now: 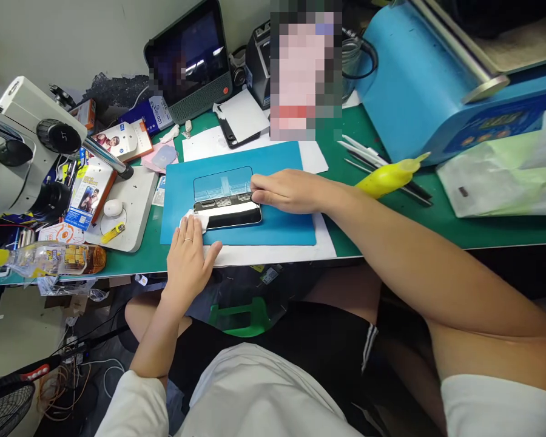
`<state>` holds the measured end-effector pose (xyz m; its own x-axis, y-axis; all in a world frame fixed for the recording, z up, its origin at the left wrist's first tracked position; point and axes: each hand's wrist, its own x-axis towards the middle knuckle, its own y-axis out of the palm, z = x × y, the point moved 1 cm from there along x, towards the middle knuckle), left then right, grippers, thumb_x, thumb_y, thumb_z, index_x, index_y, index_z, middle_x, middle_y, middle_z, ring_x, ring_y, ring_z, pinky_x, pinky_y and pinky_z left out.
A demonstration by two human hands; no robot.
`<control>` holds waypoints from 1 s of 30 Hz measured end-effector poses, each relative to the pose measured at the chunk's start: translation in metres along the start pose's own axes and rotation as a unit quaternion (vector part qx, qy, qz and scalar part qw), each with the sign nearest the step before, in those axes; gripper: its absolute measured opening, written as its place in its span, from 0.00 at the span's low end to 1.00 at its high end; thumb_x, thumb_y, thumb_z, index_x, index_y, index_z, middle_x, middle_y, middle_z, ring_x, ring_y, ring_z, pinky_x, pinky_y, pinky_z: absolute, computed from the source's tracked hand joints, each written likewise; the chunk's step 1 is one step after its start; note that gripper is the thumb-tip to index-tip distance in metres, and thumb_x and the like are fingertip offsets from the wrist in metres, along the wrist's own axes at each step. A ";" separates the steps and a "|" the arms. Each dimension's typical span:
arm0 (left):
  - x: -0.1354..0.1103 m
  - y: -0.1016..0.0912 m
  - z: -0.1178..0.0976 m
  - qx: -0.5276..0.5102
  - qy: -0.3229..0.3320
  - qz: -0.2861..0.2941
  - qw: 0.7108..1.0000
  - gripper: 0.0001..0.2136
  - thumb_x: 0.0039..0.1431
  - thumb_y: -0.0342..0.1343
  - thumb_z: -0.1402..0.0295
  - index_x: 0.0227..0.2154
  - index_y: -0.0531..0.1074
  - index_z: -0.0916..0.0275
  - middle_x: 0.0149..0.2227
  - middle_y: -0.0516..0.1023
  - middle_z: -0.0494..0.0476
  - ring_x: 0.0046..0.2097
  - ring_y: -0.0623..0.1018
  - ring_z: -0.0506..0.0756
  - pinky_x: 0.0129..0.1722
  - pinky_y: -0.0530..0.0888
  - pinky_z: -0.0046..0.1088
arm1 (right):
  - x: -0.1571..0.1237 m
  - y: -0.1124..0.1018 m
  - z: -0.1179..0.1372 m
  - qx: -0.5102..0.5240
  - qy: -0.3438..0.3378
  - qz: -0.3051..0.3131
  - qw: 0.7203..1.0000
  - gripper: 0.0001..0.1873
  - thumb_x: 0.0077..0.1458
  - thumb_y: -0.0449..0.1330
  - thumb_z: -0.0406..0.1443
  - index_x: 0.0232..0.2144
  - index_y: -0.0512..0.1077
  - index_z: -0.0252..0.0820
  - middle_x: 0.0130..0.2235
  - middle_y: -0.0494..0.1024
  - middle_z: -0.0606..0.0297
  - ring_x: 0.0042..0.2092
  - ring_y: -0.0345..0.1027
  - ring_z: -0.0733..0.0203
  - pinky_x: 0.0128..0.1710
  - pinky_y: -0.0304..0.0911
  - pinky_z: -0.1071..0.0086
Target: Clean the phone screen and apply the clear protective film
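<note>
A phone (231, 214) with a dark glossy screen lies on a blue work mat (282, 226). A clear film or glass panel (222, 182) lies just behind it. My left hand (188, 258) rests flat on the mat's near left part, fingers stretched over a white cloth (199, 220) at the phone's left end. My right hand (287, 190) reaches in from the right, its fingers pressed together at the phone's right end and upper edge.
A microscope (22, 142) stands at far left on a white base (131, 209) with a yellow lighter. A plastic bottle (45, 260) lies at the left table edge. A yellow squeeze bottle (389, 176), tweezers, a blue machine (437, 85), a tablet (188, 60) and small boxes crowd the back.
</note>
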<state>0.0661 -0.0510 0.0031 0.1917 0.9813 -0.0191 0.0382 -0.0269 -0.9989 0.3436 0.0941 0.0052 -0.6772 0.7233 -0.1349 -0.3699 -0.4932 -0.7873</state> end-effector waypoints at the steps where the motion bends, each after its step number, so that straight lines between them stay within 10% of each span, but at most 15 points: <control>1: 0.006 0.000 -0.002 -0.001 -0.004 0.000 1.000 0.39 0.84 0.39 0.46 0.79 0.60 0.76 0.81 0.59 0.78 0.84 0.60 0.71 0.81 0.63 0.59 | 0.000 0.000 0.001 0.002 -0.001 0.003 1.000 0.36 0.70 0.34 0.70 0.39 0.61 0.50 0.36 0.79 0.55 0.37 0.72 0.44 0.38 0.58 0.58; 8: 0.039 0.002 -0.011 0.018 -0.028 -0.007 0.999 0.42 0.83 0.40 0.43 0.79 0.60 0.78 0.80 0.60 0.81 0.82 0.65 0.73 0.80 0.64 0.58 | -0.001 -0.003 0.002 -0.003 -0.005 0.001 1.000 0.37 0.70 0.33 0.70 0.39 0.60 0.51 0.35 0.80 0.55 0.36 0.71 0.45 0.37 0.57 0.59; 17: 0.023 -0.001 -0.005 0.018 -0.013 -0.018 1.000 0.39 0.84 0.39 0.44 0.78 0.64 0.73 0.81 0.62 0.77 0.81 0.67 0.71 0.78 0.69 0.53 | 0.001 0.001 -0.001 -0.005 0.005 0.007 1.000 0.37 0.69 0.33 0.70 0.39 0.61 0.50 0.36 0.79 0.55 0.37 0.71 0.45 0.37 0.57 0.58; 30: 0.067 -0.033 -0.018 0.077 -0.020 0.036 0.996 0.23 0.82 0.46 0.70 0.71 0.76 0.62 0.58 0.78 0.72 0.60 0.78 0.68 0.58 0.78 0.42 | 0.003 0.009 -0.015 0.030 -0.088 -0.116 0.989 0.46 0.66 0.26 0.76 0.36 0.62 0.49 0.33 0.78 0.58 0.34 0.68 0.51 0.36 0.55 0.60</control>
<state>0.0956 0.0121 0.0355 0.1498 0.9847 -0.0887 -0.1254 -0.0701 -0.9896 0.3480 0.0992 -0.0113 -0.6681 0.7275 0.1562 -0.5618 -0.3556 -0.7469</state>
